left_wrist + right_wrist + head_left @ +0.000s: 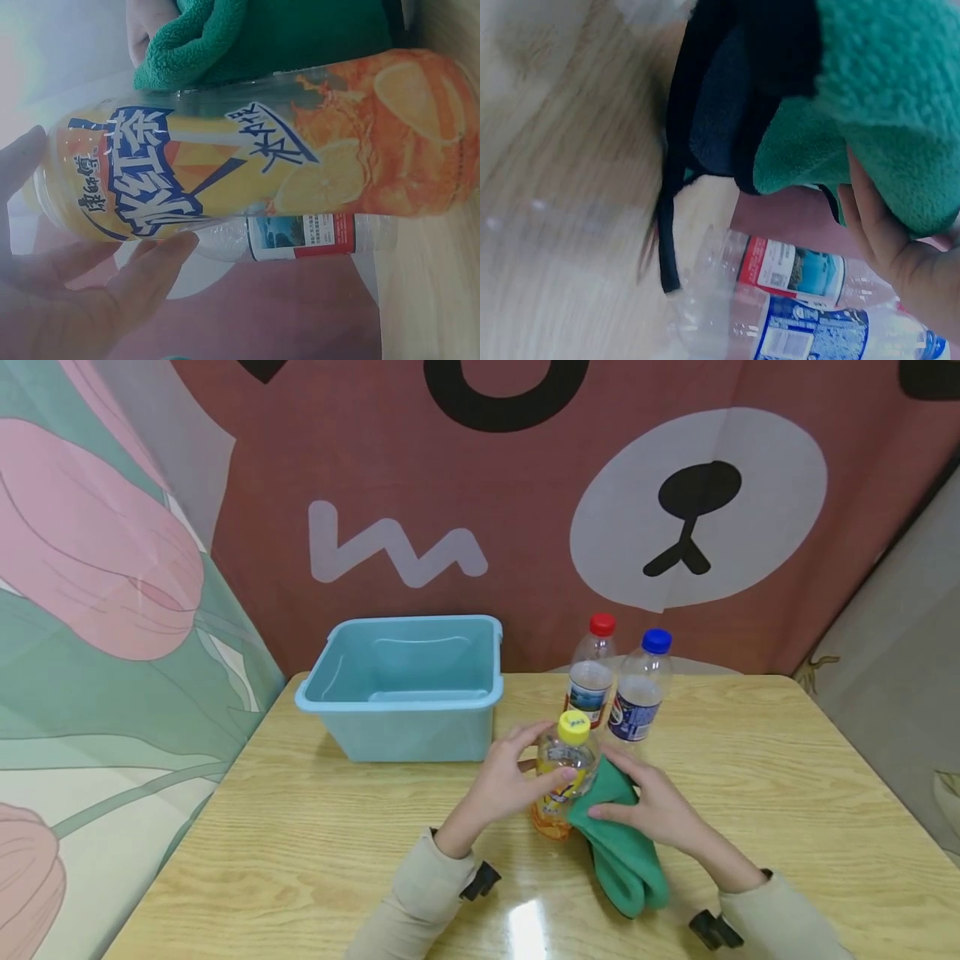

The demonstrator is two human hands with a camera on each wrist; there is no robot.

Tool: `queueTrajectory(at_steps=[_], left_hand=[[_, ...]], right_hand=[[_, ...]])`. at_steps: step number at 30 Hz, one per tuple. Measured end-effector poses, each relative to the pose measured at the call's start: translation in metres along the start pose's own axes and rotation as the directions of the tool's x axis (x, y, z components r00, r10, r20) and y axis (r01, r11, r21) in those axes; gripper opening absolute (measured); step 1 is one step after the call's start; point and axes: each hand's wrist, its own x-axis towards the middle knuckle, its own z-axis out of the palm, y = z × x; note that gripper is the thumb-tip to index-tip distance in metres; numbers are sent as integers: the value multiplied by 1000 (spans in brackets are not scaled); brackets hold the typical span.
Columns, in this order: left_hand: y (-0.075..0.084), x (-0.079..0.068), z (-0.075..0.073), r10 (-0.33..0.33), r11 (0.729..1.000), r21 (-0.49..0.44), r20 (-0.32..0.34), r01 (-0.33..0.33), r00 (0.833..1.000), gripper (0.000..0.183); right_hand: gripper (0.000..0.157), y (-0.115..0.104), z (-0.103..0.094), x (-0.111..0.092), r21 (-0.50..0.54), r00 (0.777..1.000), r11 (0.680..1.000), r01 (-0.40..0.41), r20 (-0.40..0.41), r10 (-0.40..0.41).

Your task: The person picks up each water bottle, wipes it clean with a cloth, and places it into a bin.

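My left hand [510, 777] grips a clear plastic bottle [247, 150] by its upper part, thumb on one side and fingers on the other. The bottle has a yellow cap [574, 727] and an orange and yellow printed label, and stands nearly upright at the table's middle. Against its right side my right hand [660, 802] holds a bunched green cloth [622, 852], pinched between thumb and fingers. The cloth's lower folds hang toward the table, and its dark edging and a dark loop [669, 247] show in the right wrist view.
Behind the hands stand a red-capped bottle [590, 681] and a blue-capped bottle [639, 693], side by side. A light blue plastic bin [420, 735] sits at the back left of the wooden table [300, 860]. A printed curtain [525, 527] hangs behind the table's far edge.
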Motion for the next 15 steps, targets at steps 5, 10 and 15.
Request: queueTrajectory(at_steps=[5,10,15], left_hand=[[0,0,0,-3,1000,-5,12,4,1000,60],[1,2,-2,-2,1000,-16,41,2,999,62],[1,3,-3,-21,999,-48,48,24,999,64]], right_hand=[[75,-2,-11,-3,12,999,999,44,-23,-44],[75,-4,-21,-6,-38,996,997,71,-57,-73],[76,-4,-26,-8,-75,994,994,74,-78,-80]])
